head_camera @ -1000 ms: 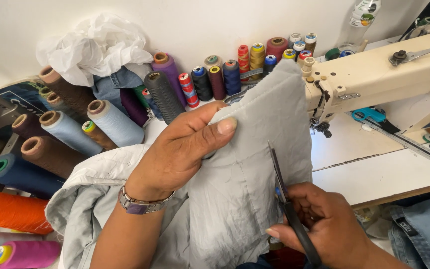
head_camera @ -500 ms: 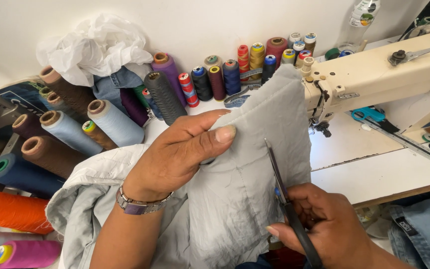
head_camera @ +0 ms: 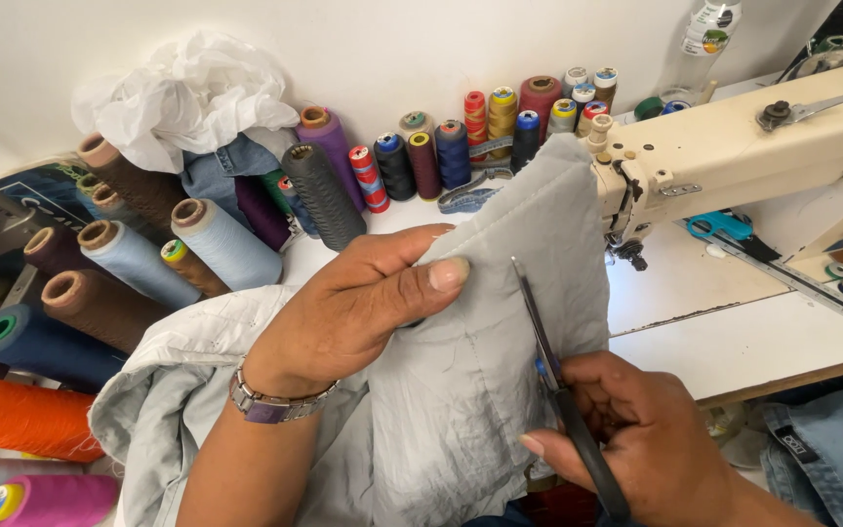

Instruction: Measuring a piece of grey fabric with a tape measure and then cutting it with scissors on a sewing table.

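Observation:
My left hand [head_camera: 363, 303] pinches a fold of pale grey fabric [head_camera: 480, 390] and holds it up in front of me, thumb on top. A metal watch band circles that wrist. My right hand [head_camera: 636, 439] grips a pair of dark scissors [head_camera: 558, 381], their thin blades pointing up along a seam of the grey fabric, close to my left thumb. The fabric drapes down over my lap and to the left.
A cream sewing machine [head_camera: 743, 146] stands at the right on a white table [head_camera: 734, 332]. Several thread cones [head_camera: 226, 244] in many colours lie at the left and along the wall. Crumpled white plastic [head_camera: 182, 93] tops a denim pile. Blue denim [head_camera: 831, 449] hangs at lower right.
The scissors' tips have crept slightly up the seam and my left hand has shifted a little; otherwise the scene is the same.

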